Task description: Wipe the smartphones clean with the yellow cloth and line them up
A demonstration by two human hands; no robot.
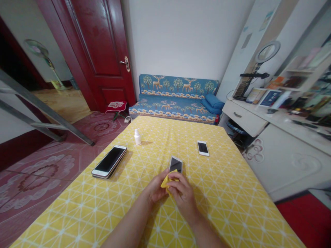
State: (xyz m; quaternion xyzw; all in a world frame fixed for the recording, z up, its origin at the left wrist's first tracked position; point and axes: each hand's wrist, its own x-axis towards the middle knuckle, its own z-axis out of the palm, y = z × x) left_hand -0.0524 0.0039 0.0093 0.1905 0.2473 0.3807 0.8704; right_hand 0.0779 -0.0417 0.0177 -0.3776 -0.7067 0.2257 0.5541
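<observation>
Our left hand [157,187] grips a phone [176,165] over the tablecloth [232,193] | our right hand [184,194] pinches a yellow cloth [164,182] at its near end | a white bottle [137,138] stands beyond, leftward

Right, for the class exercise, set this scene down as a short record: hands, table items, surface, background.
Left hand: holding the middle phone near its lower left edge
Right hand: holding a yellow cloth over that phone's lower part
Table, left: white-framed phone, dark screen
Table, far left: upright white bottle
Table, right: small white phone
Surface: yellow tablecloth, white lines
Background: blue sofa, red door
</observation>
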